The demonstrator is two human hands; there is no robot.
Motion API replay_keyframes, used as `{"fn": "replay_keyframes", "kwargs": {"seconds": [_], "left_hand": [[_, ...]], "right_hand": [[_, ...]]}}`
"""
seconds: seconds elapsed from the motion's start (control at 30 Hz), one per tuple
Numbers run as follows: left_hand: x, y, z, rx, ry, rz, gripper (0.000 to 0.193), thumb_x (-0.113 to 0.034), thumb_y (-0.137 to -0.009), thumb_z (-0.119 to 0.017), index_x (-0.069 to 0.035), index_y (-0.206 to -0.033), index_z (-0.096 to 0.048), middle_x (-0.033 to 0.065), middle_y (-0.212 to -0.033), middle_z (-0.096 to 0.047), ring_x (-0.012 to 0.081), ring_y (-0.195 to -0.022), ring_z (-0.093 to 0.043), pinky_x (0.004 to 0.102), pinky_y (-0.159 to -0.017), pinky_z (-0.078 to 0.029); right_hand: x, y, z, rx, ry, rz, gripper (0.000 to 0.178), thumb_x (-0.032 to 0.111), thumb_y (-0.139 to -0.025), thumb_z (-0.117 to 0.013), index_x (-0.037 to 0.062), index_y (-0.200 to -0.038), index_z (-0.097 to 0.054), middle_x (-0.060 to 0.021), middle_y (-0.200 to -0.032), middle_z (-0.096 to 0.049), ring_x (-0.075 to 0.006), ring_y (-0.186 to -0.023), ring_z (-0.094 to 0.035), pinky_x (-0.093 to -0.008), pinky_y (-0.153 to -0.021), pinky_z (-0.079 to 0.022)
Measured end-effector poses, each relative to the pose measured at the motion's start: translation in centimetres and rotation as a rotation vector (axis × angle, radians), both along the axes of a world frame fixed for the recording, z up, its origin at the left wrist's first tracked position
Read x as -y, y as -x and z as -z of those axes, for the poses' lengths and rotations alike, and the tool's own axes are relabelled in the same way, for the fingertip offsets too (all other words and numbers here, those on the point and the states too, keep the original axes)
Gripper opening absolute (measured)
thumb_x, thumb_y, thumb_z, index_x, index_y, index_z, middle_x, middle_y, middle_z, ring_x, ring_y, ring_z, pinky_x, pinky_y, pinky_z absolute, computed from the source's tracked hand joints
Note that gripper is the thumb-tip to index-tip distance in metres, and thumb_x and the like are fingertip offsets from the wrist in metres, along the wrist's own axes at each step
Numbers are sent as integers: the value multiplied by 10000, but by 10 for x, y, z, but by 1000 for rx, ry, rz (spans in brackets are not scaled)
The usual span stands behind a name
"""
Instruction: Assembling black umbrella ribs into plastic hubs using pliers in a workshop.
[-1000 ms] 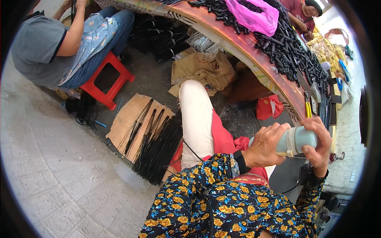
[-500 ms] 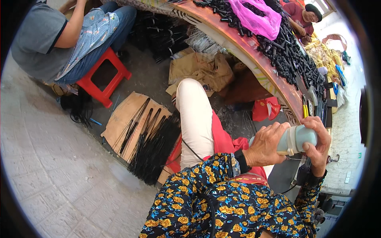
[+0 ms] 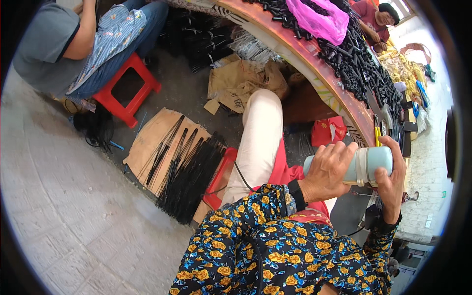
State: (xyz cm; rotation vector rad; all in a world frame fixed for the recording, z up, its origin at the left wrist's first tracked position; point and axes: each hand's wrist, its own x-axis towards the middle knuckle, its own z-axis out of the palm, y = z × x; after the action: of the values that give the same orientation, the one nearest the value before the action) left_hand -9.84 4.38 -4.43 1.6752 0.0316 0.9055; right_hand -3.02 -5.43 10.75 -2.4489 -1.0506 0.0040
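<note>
A pale blue flask (image 3: 379,160) with a cream band around it lies nearly level above my lap, at the right. My left hand (image 3: 325,171) wraps its body from above, and the rounded blue end sticks out beyond my knuckles. My right hand (image 3: 393,178) grips the opposite end, past the band, with the thumb pressed on the near side and the fingers over the far edge. Both hands are closed on the flask. Whether the band belongs to a lid I cannot tell.
A curved table (image 3: 300,46) holds many black tubular pieces (image 3: 344,69) and a pink plastic bag (image 3: 322,22). Black rods (image 3: 189,182) lie on cardboard (image 3: 147,142) at the left. One person sits on a red stool (image 3: 130,91); another is across the table.
The flask has tilted to lie more level, and both hands have shifted slightly with it, still gripping. My knee has swung to the right.
</note>
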Motion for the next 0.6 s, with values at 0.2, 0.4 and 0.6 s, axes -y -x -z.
{"fn": "replay_keyframes", "kwargs": {"seconds": [0.2, 0.4, 0.6], "left_hand": [[-3, -7, 4, -29, -36, 152, 689, -231, -641, -790, -37, -1230, -491, 150, -963, -568, 349, -855, -597, 440, -717, -445], [-25, -7, -3, -110, 84, 538, 714, -204, -634, -821, -37, -1260, -521, 178, -1112, -621, 348, -984, -641, 410, -845, -509], [-8, -23, -11, -301, 15, 848, 806, -188, -579, -885, -13, -1262, -494, 123, -1128, -621, 210, -1006, -618, 350, -878, -490]], "right_hand": [[7, -8, -8, -130, 70, -24, 611, 428, -664, -762, -11, -1048, -579, -90, -878, -599, -167, -775, -580, -307, -699, -475], [26, -38, -6, -199, -32, -597, 527, 247, -678, -820, 11, -1103, -615, -175, -1008, -617, -336, -948, -611, -419, -831, -494], [75, -57, -4, -182, -159, -781, 480, 114, -704, -751, 70, -1158, -603, -165, -1094, -566, -358, -1017, -556, -442, -853, -470]]}}
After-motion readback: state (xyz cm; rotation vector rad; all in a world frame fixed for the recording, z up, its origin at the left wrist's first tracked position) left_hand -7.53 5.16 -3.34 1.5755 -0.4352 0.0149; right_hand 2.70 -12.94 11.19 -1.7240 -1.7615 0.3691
